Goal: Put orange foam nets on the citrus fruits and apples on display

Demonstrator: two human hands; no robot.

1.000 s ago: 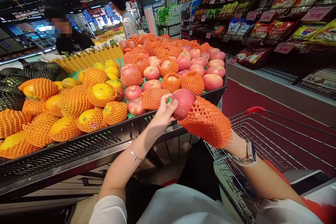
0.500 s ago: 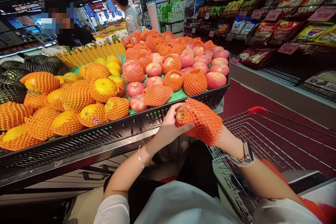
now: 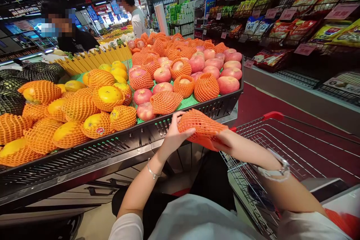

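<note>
Both my hands hold an apple wrapped in an orange foam net point(image 3: 200, 125) just in front of the black fruit tray's rim point(image 3: 157, 129). My left hand point(image 3: 174, 137) curls round the net's left end, thumb on top. My right hand point(image 3: 225, 140) grips its right end from below, a watch on that wrist. The apple itself is fully hidden inside the net. On the tray behind lie red apples point(image 3: 227, 84), some bare and some in orange nets, and netted yellow fruit point(image 3: 108, 95) to the left.
A wire shopping cart with a red handle point(image 3: 284, 138) stands at my right. Shelves of packaged goods point(image 3: 295, 26) line the right aisle. Two other people point(image 3: 70, 33) stand beyond the fruit display. Dark green fruit point(image 3: 11, 97) lies at far left.
The red apple, half out of the net a second ago, is now wholly covered by it. My hands dropped lower, toward the cart's edge, and my right hand turned under the net.
</note>
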